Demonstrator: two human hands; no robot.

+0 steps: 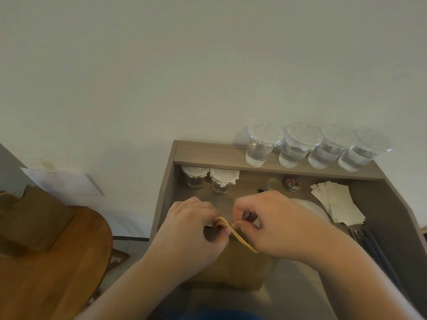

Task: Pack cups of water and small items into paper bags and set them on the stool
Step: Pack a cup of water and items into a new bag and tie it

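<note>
A brown paper bag stands on the desk right below me. My left hand and my right hand meet over its top, both pinching its yellow twine handles. What is inside the bag is hidden. Several lidded clear cups of water line the raised back shelf. Two more lidded cups stand below it on the desk. On the round wooden stool at the left sits another brown paper bag.
Behind my hands lie a ball of coloured rubber bands, a stack of paper sleeves, white lids and dark straws at the right. The desk has raised side walls. A white sheet leans on the wall.
</note>
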